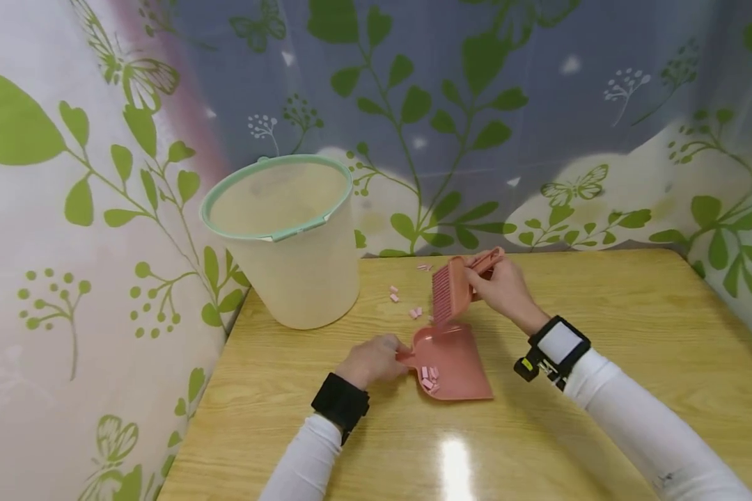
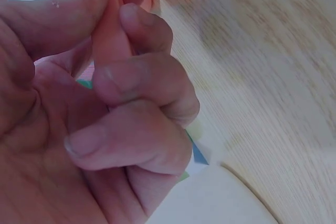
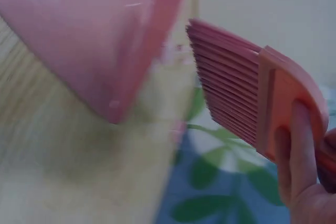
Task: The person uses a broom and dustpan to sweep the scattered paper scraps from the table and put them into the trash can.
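My left hand [image 1: 372,360] grips the handle of a pink dustpan [image 1: 456,365], its fingers curled round the handle [image 2: 111,35] in the left wrist view. Several small pink pieces [image 1: 429,379] lie in the pan near the handle end. In my right hand [image 1: 501,284] is a pink hand brush [image 1: 457,289], its bristles [image 3: 226,82] pointing left over the far edge of the dustpan. Loose pink pieces [image 1: 416,312] are scattered on the table beyond the pan, left of the brush.
A tall translucent bucket [image 1: 294,278] with a green rim stands at the back left of the wooden table [image 1: 601,417]. A curtain [image 1: 413,104] with a green leaf print hangs right behind the table and along its left side.
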A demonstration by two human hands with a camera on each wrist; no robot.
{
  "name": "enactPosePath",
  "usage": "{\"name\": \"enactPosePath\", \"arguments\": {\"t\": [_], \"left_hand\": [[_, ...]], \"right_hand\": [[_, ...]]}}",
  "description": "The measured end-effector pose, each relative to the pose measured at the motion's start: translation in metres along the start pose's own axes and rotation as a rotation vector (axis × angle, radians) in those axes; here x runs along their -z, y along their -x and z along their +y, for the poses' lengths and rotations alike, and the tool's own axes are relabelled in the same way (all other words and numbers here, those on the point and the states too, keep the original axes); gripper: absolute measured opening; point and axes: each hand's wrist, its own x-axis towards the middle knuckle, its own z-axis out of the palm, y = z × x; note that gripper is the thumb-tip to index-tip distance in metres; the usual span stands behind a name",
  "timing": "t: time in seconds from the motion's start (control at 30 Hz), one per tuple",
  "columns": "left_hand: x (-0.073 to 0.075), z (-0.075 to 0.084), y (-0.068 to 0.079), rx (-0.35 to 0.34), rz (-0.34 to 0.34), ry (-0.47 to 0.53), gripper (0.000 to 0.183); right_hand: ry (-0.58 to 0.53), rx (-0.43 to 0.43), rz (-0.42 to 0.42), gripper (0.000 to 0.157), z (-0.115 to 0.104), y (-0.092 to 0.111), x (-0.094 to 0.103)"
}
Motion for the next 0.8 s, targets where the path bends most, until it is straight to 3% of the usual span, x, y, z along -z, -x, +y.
{"name": "enactPosePath", "arguments": {"t": [0.2,0.37,0.67,0.8], "left_hand": [[-0.005,0.008,-0.003,-0.037,-0.006,0.002,0.036],[-0.006,0.007,-0.002,-0.030,-0.015,0.012,0.035],[0.000,-0.003,0.000,-0.037,-0.007,0.017,0.035],[0.001,-0.003,0.000,-0.020,-0.011,0.013,0.036]], "right_hand": [[0.001,-0.093,0.043,0.027,0.035,-0.009,-0.019],[0.051,-0.079,0.107,0.027,0.053,-0.007,-0.019],[0.166,-0.115,0.119,0.029,0.060,0.002,0.023],[-0.045,-0.136,0.147,0.036,0.061,0.007,0.050]]}}
